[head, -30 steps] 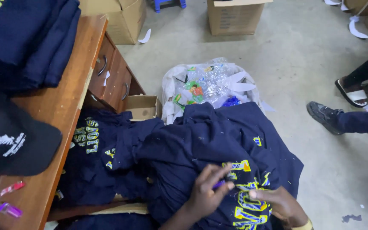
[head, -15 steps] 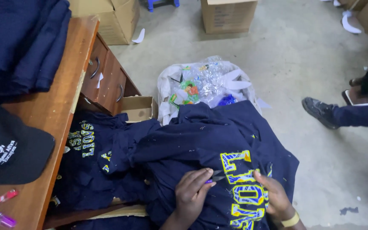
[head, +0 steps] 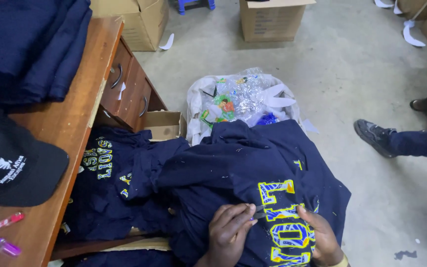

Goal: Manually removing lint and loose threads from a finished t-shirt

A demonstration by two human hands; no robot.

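Two hands on one navy shirt (head: 253,168) spread below. Left hand (head: 229,228) pinched on a small tool (head: 259,212) at the yellow lettering; right hand (head: 319,236) pressed flat, fingers together, just beside. Second shirt (head: 109,188) left of them. Table (head: 70,128) edge farther left; bare floor (head: 352,79) ahead and right.

Both hands rest on a navy garment (head: 253,168): left hand (head: 229,231) pinches small scissors (head: 259,213) at six o'clock, right hand (head: 322,237) presses the yellow lettering (head: 285,227).
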